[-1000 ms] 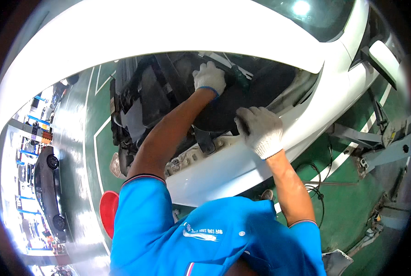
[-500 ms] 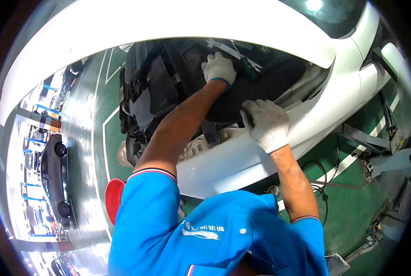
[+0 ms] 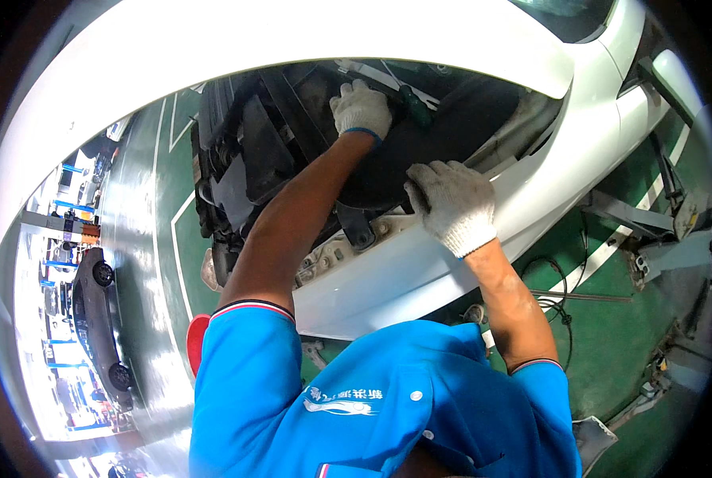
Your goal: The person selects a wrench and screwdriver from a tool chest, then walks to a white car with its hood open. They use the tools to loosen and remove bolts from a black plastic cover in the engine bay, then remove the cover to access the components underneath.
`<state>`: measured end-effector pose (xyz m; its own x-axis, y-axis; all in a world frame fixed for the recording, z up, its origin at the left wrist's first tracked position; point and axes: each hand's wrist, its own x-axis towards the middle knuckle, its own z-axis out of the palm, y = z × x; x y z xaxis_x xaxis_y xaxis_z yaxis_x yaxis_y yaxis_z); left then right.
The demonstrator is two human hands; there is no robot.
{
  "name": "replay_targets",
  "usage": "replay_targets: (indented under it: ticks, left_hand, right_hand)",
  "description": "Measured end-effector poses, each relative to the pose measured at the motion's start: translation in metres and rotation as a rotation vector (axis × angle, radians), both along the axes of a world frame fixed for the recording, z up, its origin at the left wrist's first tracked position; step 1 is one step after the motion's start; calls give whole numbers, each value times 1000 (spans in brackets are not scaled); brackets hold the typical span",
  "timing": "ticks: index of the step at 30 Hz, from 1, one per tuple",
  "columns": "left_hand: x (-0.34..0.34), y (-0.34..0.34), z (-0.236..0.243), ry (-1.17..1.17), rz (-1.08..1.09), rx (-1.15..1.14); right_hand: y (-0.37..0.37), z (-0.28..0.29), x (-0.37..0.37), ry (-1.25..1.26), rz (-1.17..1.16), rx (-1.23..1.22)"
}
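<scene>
My left hand, in a white knit glove with a blue cuff edge, reaches deep into the engine bay of a white car. Its fingers bend down over dark parts, and their tips are hidden. A dark green handle-like object lies just right of it, next to a light metal bar. My right hand, gloved the same way, is at the inner edge of the white fender. Its fingers are curled, and whatever they hold, if anything, is hidden.
The raised white hood arches over the engine bay. At right, a lift arm stands by a black cable on the green floor. A red object shows beside my left sleeve. A dark grey car stands far left.
In the picture, both hands and the car have shifted slightly left, largely together with the view. My left hand stays in the engine bay and my right hand at the fender.
</scene>
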<state>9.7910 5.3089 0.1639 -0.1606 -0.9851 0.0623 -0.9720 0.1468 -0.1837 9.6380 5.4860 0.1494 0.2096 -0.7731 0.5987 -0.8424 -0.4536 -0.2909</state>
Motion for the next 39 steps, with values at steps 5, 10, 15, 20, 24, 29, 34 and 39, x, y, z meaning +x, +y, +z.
replay_targets:
  ticks: [5, 10, 15, 20, 24, 29, 34, 39]
  left_hand:
    - [5, 6, 6, 18, -70, 14]
    - [6, 3, 4, -26, -39, -15]
    - [-1, 4, 8, -7, -39, -4]
    - [9, 5, 9, 3, -93, 10]
    - [3, 6, 7, -14, -60, -9]
    - [6, 8, 6, 34, -84, -29]
    - [9, 3, 3, 35, -111, 3]
    - [5, 7, 5, 52, -67, -15]
  right_hand:
    - [0, -2, 0, -24, -5, -50]
    - [1, 1, 2, 17, -9, -21]
    - [0, 0, 2, 40, -29, 52]
    - [1, 5, 3, 27, -15, 68]
    - [1, 5, 3, 36, -27, 110]
    - [-1, 2, 3, 13, -29, 61]
    - [0, 3, 4, 50, -47, 109]
    - [0, -1, 4, 51, -45, 87]
